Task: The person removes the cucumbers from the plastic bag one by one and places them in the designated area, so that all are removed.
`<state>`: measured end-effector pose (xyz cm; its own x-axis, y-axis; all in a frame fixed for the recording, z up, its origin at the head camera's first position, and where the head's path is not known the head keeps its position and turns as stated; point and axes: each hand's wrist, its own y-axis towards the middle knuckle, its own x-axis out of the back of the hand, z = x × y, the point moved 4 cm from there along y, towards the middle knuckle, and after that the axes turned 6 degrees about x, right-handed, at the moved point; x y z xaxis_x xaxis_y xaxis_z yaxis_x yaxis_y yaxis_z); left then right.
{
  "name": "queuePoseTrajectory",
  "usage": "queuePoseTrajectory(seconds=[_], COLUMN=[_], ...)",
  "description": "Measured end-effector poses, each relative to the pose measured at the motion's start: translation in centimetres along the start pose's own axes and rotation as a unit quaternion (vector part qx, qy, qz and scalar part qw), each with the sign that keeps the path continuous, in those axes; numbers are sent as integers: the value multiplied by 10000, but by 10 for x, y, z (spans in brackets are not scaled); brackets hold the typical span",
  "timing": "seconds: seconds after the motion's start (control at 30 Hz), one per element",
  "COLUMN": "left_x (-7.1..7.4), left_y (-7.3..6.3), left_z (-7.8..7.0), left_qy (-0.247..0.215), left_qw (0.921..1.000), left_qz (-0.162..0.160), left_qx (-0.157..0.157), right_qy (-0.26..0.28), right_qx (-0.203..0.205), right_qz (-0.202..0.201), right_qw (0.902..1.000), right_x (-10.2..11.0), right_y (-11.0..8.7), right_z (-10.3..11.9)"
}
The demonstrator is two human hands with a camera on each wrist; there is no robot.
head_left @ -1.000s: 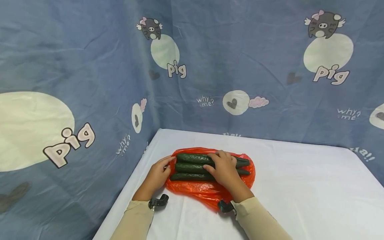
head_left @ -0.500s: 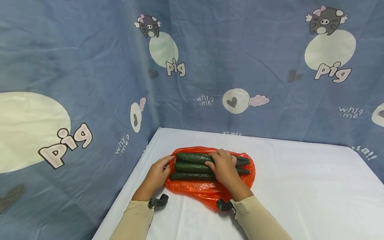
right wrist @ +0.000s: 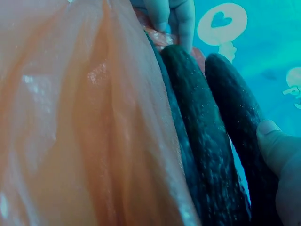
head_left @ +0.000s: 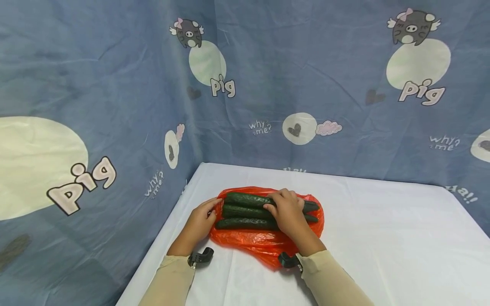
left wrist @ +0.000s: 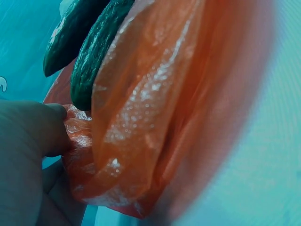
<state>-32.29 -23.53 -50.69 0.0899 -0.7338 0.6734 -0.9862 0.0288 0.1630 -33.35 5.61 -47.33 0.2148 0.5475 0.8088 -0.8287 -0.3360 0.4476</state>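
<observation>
Three dark green cucumbers lie side by side on a crumpled red plastic bag [head_left: 252, 241]. My right hand [head_left: 288, 214] grips the far cucumber [head_left: 246, 199], its thumb [right wrist: 277, 143] on the near side and its fingers reaching over the top. A narrow gap shows between this one and the middle cucumber [right wrist: 197, 108] in the right wrist view. The near cucumber [head_left: 246, 224] rests along the bag's front part. At the left ends, my left hand [head_left: 199, 222] pinches the bag's edge; in the left wrist view its thumb [left wrist: 42, 129] presses the red film.
A white-covered table [head_left: 383, 238] carries the bag near its left edge. Blue cloth walls [head_left: 325, 85] printed with pigs stand behind and to the left. Black devices are strapped on the left wrist [head_left: 203, 256] and right wrist [head_left: 288, 260].
My right thumb has shifted from the middle cucumber up to the far one. The far cucumber's left end has risen slightly. My left hand stays at the bag's edge.
</observation>
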Motion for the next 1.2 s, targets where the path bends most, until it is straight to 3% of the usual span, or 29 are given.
queuePoseTrajectory(seconds=[0.63,1.2], left_x=[-1,-3], left_y=[-1,-1], left_z=[-2,0], left_qy=[141,175], left_qw=[9998,9994], left_qz=[-21,-121], left_qx=[-134,-282], right_qy=[-151,-229], right_qx=[-117,-387], right_qz=[69,-65], right_qw=[9998,9990], right_x=[23,46], right_y=[-8,-31], right_z=[-19,-61])
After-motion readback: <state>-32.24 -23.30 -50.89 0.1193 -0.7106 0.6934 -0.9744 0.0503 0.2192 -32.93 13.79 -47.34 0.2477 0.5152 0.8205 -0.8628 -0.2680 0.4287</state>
